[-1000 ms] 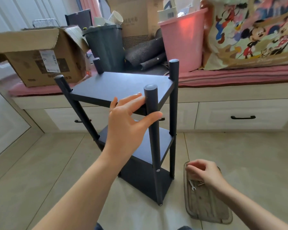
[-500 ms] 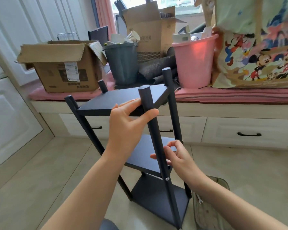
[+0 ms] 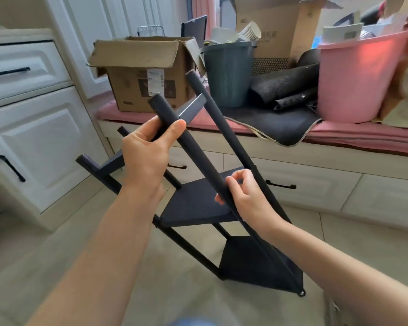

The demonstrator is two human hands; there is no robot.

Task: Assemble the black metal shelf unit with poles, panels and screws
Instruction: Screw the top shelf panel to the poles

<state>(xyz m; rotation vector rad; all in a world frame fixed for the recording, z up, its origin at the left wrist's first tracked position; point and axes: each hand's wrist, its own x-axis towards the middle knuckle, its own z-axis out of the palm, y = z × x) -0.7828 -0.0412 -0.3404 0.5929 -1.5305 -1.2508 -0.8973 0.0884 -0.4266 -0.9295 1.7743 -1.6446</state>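
Tipped well over to the left since a second ago, when it stood upright on the floor, the black shelf unit (image 3: 198,203) now leans on its lower right corner, its poles slanting up toward the far left. A person's left hand (image 3: 149,151) wraps the near pole (image 3: 191,147) just below its top, thumb over the front and fingers curled behind. The right hand (image 3: 243,196), which a second ago reached into a tray on the floor, now pinches the same pole lower down, beside the middle panel (image 3: 193,208); whether it holds a screw cannot be told. The bottom panel (image 3: 252,262) sits near the tiled floor (image 3: 57,267).

Metal poles and panels look rigid and fairly light, judging by the easy tilt. The smooth painted poles could slip, so a full wrap near a panel joint seems the surest hold.

Behind, on a pink-cushioned window seat (image 3: 363,137), stand a cardboard box (image 3: 141,74), a grey bin (image 3: 229,74) and a pink bucket (image 3: 356,78). White cabinets (image 3: 33,128) line the left.
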